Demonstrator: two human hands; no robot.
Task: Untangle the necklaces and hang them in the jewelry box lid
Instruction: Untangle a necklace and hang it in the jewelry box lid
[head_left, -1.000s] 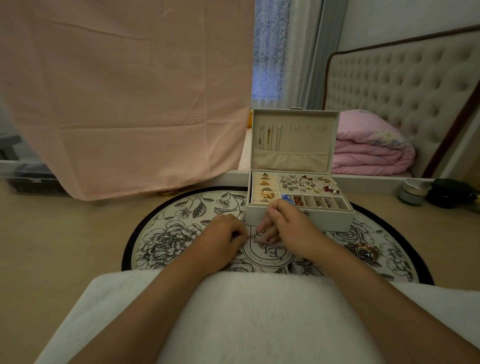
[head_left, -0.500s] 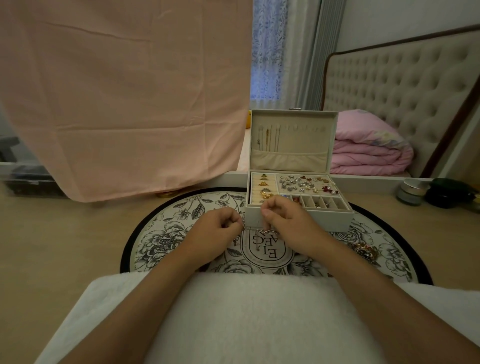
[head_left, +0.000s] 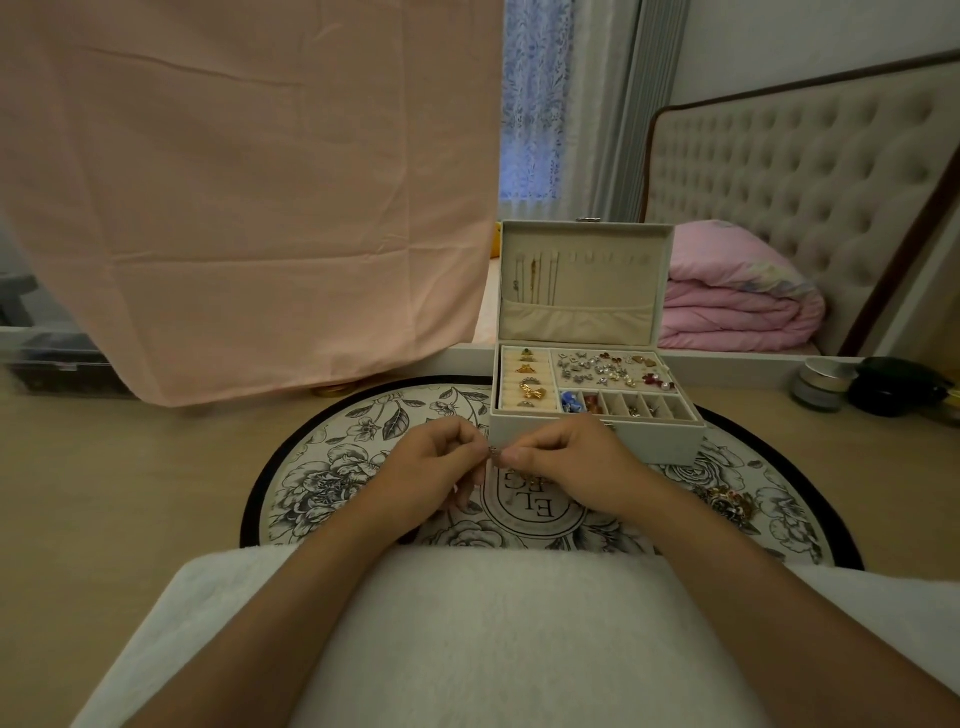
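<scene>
A person sits on the floor, seen from above their own lap, which a white towel (head_left: 493, 639) covers. At far left a pink sheet (head_left: 249, 197) hangs down to the wooden floor (head_left: 130, 493). Ahead of the lap lies a round mat (head_left: 332, 467) printed with black and white flowers.

Above the mat's middle the left hand (head_left: 431, 467) is curled, thumb and forefinger pinching one side of a small silver necklace (head_left: 494, 453) bunched into a knot. The knot sits between the two hands, touching the fingers of both. The right hand (head_left: 566, 462) is curled the same way and pinches the knot's other side.

Just behind the hands stands a cream jewelry box (head_left: 597, 441), its lid (head_left: 582, 317) upright. A few thin chains (head_left: 535, 275) hang at the lid's left side. Farther right, a heap of jewelry (head_left: 727, 504) rests on the mat, a folded pink quilt (head_left: 737, 301) lies on a bed, and a grey jar (head_left: 823, 387) stands on the floor.
</scene>
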